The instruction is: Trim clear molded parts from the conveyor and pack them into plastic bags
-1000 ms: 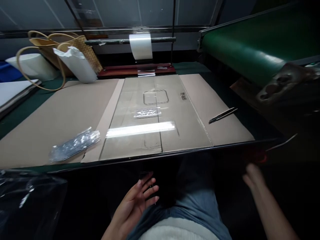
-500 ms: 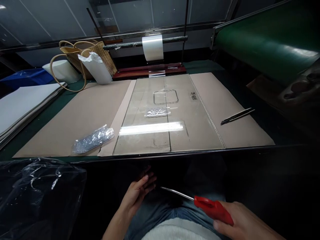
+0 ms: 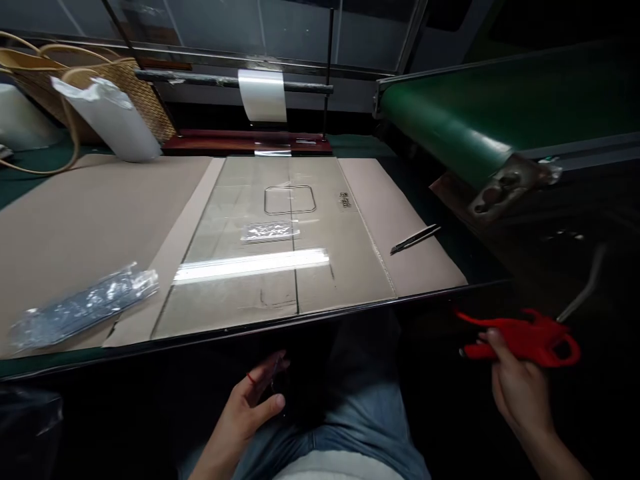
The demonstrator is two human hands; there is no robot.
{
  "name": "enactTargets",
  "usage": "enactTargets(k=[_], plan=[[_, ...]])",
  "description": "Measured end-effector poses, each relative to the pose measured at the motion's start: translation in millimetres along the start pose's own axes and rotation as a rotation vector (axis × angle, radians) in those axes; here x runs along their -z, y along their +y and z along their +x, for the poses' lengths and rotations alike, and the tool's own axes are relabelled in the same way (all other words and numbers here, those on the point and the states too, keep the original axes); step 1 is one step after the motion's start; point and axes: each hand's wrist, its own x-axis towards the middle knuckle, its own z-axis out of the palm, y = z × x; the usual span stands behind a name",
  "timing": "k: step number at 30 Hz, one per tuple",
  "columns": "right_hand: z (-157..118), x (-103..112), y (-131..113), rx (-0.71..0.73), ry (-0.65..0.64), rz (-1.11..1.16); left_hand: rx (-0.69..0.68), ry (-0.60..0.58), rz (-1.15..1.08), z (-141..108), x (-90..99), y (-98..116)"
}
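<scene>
My right hand is wrapped round a red air blow gun, off the table's front edge at the right. Its bent metal nozzle points up and away, smeared by motion. Above my lap, my left hand has its fingers curled, with a red band on one finger. A thin, dark, see-through thing seems to be between thumb and fingers, too dim to name. On the table lies a glass sheet with a small clear packet on it.
A plastic-wrapped packet lies on the left of the brown board. A black cutter knife lies to the right. Behind stand a film roll on a bar and a woven bag. A green conveyor is at right.
My right hand has swung right with the air blow gun, its nozzle turning from leftward to up and right. My left hand's fingers have curled in. The view has turned right.
</scene>
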Motion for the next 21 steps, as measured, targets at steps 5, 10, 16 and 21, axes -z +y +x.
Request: enactTargets(k=[5, 10, 16, 21], plan=[[40, -22, 25, -0.053, 0.002, -0.018, -0.154, -0.317, -0.129, -6, -24.9, 24], [2, -44, 1, -0.112, -0.572, -0.131, -0.309, -0.316, -0.251, -19, -37.7, 46], [-85, -58, -94, 0.711, -1.057, -0.155, -0.454, -0.172, -0.11, -29, -40.7, 57], [-113, -92, -137, 1.106, -0.882, -0.016, -0.533, -0.133, -0.051, -37, -43.7, 58]])
